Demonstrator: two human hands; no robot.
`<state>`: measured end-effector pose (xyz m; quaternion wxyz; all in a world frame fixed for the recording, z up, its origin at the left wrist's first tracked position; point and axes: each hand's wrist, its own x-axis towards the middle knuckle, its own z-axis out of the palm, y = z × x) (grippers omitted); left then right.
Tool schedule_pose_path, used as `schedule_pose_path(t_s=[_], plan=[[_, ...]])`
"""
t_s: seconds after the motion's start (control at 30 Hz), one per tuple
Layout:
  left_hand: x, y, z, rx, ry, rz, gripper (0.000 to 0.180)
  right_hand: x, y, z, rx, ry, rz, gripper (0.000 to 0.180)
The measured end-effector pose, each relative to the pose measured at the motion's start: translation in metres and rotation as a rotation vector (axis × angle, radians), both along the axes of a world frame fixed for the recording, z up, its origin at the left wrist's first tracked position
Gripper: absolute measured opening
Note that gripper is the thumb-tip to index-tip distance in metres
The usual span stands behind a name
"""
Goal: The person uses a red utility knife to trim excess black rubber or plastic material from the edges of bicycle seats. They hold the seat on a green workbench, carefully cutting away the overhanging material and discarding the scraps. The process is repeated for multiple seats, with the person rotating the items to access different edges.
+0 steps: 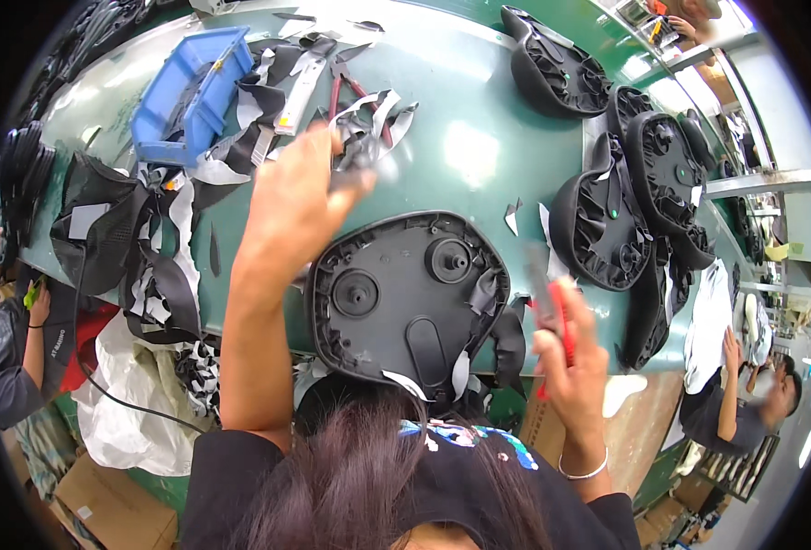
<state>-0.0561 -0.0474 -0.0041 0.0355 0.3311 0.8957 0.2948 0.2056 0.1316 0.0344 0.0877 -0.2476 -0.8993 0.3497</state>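
My right hand [575, 367] is closed around red-handled pliers [552, 316], their dark jaws pointing away from me and smeared by motion. Over the scrap pile my left hand [300, 197] is raised, its fingers curled in; a dark, blurred bit shows at the fingertips, too smeared to name. Between my hands, at the table's near edge, lies a black plastic seat shell [382, 316] with its underside up, showing two round bosses and an oblong recess. A loose black flap [483, 291] sticks up at its right side, and white edge scraps show near its front.
Black and white trimmings [162, 266] and a second pair of red-handled pliers [339, 82] lie at left and behind. A blue bin [139, 137] holds dark pieces. Several black padded seats [602, 220] are stacked at right on the green table [460, 82]. Co-workers [744, 408] are at both sides.
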Motion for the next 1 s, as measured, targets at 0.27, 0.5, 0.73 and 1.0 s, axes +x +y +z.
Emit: schedule_pose_path(t_s=[0.27, 0.5, 0.73, 1.0], plan=[[0.069, 0.045, 0.026, -0.047, 0.165, -0.494, 0.037, -0.053, 0.005, -0.04, -0.519, 0.264, -0.042, 0.051], [0.072, 0.053, -0.001, 0.049, -0.08, -0.48, 0.034, -0.012, 0.0, -0.012, -0.246, 0.123, -0.036, 0.057], [0.065, 0.047, -0.002, 0.178, -0.338, -0.456, 0.026, -0.014, 0.003, 0.018, 0.286, -0.06, 0.264, 0.05], [0.064, 0.052, -0.002, 0.211, -0.515, -0.395, 0.027, -0.022, -0.015, 0.029, 0.587, -0.356, 0.384, 0.059]])
